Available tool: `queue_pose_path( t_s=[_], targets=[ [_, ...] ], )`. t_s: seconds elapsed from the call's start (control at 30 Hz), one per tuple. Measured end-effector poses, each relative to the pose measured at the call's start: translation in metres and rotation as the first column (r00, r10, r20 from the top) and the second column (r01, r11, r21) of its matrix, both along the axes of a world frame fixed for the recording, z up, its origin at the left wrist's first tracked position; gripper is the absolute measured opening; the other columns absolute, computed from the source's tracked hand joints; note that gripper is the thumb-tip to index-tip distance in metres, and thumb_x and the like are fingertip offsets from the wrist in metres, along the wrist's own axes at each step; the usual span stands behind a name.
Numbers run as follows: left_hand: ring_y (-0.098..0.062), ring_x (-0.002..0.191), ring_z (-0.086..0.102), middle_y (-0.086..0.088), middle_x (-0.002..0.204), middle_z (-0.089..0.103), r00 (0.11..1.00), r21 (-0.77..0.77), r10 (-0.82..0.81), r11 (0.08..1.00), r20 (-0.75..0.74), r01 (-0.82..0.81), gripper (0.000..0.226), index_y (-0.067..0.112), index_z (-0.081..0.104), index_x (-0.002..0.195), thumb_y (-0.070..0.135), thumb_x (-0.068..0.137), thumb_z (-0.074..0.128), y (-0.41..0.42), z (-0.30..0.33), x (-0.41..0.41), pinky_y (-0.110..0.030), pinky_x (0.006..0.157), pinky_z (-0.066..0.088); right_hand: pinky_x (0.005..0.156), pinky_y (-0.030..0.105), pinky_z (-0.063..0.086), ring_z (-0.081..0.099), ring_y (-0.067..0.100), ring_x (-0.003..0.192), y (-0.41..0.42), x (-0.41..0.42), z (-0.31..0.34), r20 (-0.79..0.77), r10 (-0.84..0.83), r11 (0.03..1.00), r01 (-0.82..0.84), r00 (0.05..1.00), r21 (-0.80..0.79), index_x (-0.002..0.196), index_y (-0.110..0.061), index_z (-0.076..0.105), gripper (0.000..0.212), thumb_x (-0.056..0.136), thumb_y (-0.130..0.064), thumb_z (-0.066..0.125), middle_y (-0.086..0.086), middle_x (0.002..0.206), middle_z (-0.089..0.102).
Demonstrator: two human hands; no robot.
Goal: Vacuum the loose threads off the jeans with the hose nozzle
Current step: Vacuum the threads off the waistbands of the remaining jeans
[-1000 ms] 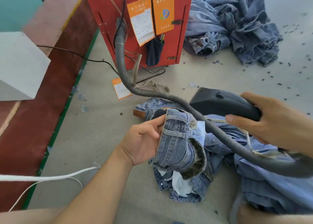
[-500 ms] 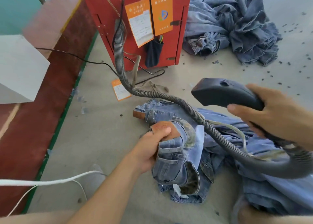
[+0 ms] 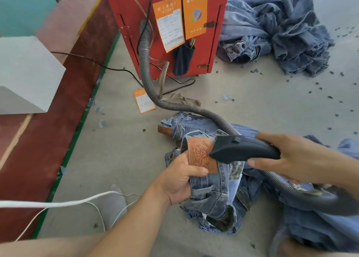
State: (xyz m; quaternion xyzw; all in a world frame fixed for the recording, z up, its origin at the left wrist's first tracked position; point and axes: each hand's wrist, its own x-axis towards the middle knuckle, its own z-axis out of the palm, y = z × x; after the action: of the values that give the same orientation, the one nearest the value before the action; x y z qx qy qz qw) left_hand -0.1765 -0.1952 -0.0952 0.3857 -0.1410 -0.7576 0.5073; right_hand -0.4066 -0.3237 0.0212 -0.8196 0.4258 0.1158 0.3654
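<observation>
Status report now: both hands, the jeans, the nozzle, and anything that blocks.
Left hand grips jeans by leather patch. Right hand grips nozzle, mouth at patch. Hose lies across jeans; nothing blocks.

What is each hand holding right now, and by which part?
The left hand grips the jeans at the waistband, thumb beside the leather patch. The right hand holds the hose nozzle by its rear end.
</observation>
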Motion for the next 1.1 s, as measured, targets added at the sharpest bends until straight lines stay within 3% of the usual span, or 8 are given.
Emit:
queue_pose_path(
  t_s=[0.13, 0.23, 0.4, 0.63, 0.77, 0.87, 0.97, 1.1],
  targets=[
    [-0.038, 0.111, 0.065, -0.025, 0.120, 0.067, 0.995, 0.034, -0.080, 0.996, 0.055, 0.079, 0.056, -0.006, 0.058, 0.130, -0.010, 0.075, 0.063, 0.004, -0.001, -0.003, -0.057, 0.109, 0.046, 0.049, 0.032, 0.052, 0.055, 0.008, 0.040, 0.000, 0.014, -0.012, 0.170, -0.212, 0.968, 0.231, 0.962, -0.100, 0.090, -0.033, 0.056, 0.022, 0.093, -0.051, 0.068, 0.000, 0.059, 0.066],
    [-0.031, 0.106, 0.070, -0.017, 0.115, 0.073, 0.993, 0.061, -0.114, 0.992, 0.015, 0.113, 0.031, 0.007, 0.072, 0.122, 0.016, 0.093, 0.068, 0.001, 0.003, -0.004, -0.049, 0.099, 0.055, 0.044, 0.038, 0.054, 0.057, 0.026, 0.040, -0.008, 0.002, 0.004, 0.280, -0.323, 0.946, 0.321, 0.904, 0.055, 0.088, -0.038, 0.059, 0.023, 0.088, -0.058, 0.070, 0.010, 0.056, 0.064],
    [-0.015, 0.094, 0.073, 0.000, 0.103, 0.077, 0.942, 0.038, -0.128, 0.992, 0.310, 0.122, 0.021, 0.019, 0.074, 0.111, 0.010, 0.104, 0.057, -0.007, -0.001, -0.009, -0.035, 0.086, 0.061, 0.045, 0.034, 0.055, 0.061, 0.026, 0.041, -0.004, -0.009, 0.021, 0.048, -0.148, 0.978, 0.139, 0.988, 0.159, 0.099, -0.040, 0.061, 0.049, 0.076, -0.083, 0.066, 0.012, 0.059, 0.067],
    [0.005, 0.115, 0.055, 0.018, 0.122, 0.063, 0.378, -0.069, -0.176, 0.832, 0.909, 0.551, 0.028, 0.014, 0.066, 0.129, 0.018, 0.105, 0.052, -0.009, -0.005, -0.024, -0.022, 0.105, 0.042, 0.041, 0.028, 0.051, 0.060, 0.018, 0.039, -0.005, 0.014, 0.006, 0.173, -0.115, 0.993, 0.116, 0.978, 0.007, 0.088, -0.049, 0.058, 0.015, 0.090, -0.061, 0.067, 0.003, 0.056, 0.067],
    [-0.025, 0.128, 0.044, -0.008, 0.132, 0.056, 0.211, -0.031, -0.108, 0.826, 0.971, 0.563, 0.018, 0.008, 0.066, 0.103, 0.019, 0.105, 0.052, -0.012, -0.008, -0.019, -0.050, 0.118, 0.031, 0.043, 0.029, 0.051, 0.058, 0.029, 0.038, -0.014, -0.014, 0.029, 0.089, -0.146, 0.972, 0.126, 0.985, 0.198, 0.101, -0.033, 0.063, 0.059, 0.073, -0.085, 0.070, 0.017, 0.059, 0.064],
    [-0.035, 0.126, 0.039, -0.016, 0.112, 0.058, 0.077, -0.034, -0.018, 0.777, 0.997, 0.628, 0.022, 0.012, 0.062, 0.082, 0.015, 0.103, 0.052, -0.009, -0.008, -0.030, -0.057, 0.125, 0.007, 0.043, 0.032, 0.052, 0.061, 0.030, 0.042, -0.006, -0.004, 0.019, -0.031, -0.040, 0.969, 0.046, 0.999, 0.242, 0.102, -0.041, 0.061, 0.060, 0.070, -0.091, 0.063, 0.014, 0.064, 0.068],
    [-0.035, 0.145, 0.030, -0.015, 0.131, 0.057, -0.031, -0.010, 0.039, 0.772, 0.999, 0.635, 0.024, 0.005, 0.070, 0.100, 0.016, 0.102, 0.050, -0.005, -0.014, -0.031, -0.053, 0.126, -0.014, 0.042, 0.030, 0.052, 0.064, 0.029, 0.045, 0.003, 0.014, 0.007, -0.015, -0.045, 0.984, 0.046, 0.999, 0.171, 0.093, -0.047, 0.058, 0.034, 0.077, -0.077, 0.062, 0.008, 0.061, 0.068],
    [-0.030, 0.157, 0.012, -0.009, 0.157, 0.043, -0.072, -0.031, 0.111, 0.726, 0.991, 0.687, 0.030, 0.006, 0.070, 0.122, 0.017, 0.103, 0.050, -0.009, -0.013, -0.020, -0.058, 0.125, -0.005, 0.038, 0.025, 0.049, 0.060, 0.027, 0.036, -0.002, 0.004, 0.009, 0.090, -0.198, 0.980, 0.195, 0.976, 0.049, 0.095, -0.044, 0.058, 0.040, 0.080, -0.081, 0.062, 0.008, 0.051, 0.065]
  ],
)
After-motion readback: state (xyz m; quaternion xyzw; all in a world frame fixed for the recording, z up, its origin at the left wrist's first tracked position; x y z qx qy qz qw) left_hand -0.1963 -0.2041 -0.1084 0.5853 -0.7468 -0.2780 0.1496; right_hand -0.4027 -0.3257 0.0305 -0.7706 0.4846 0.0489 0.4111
